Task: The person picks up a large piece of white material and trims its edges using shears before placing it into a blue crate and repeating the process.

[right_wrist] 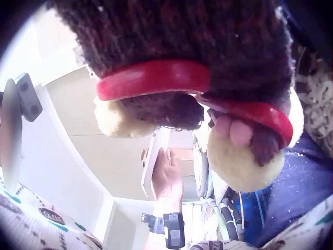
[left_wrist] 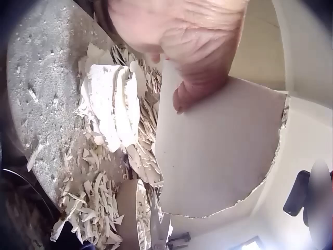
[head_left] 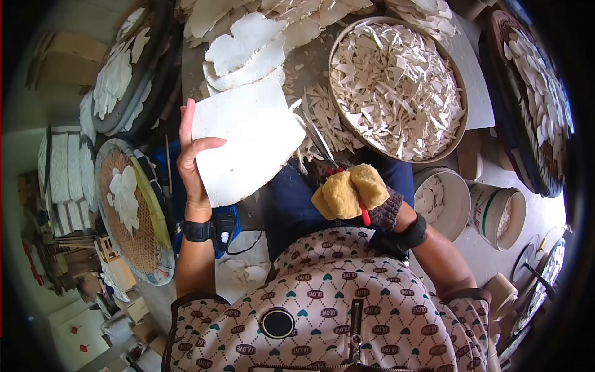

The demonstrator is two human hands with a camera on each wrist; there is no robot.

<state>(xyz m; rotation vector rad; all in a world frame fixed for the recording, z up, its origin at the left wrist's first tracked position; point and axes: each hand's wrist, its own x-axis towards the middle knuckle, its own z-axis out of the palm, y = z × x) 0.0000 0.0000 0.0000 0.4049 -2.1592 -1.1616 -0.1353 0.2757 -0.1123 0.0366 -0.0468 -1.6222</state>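
My left hand pinches a flat white sheet at its left side, thumb across the top face. Straight edges run along part of the sheet; in the left wrist view its curved edge looks rough and ragged. My right hand, in a brown knit glove with thick yellow sponge pads, grips scissors. Their red handles loop round the gloved fingers in the right wrist view. The blades point up and left, close by the sheet's right corner.
A round tray full of white offcuts stands at the upper right, with loose scraps beside it. Stacked white sheets lie ahead. Buckets stand right; a woven tray leans left.
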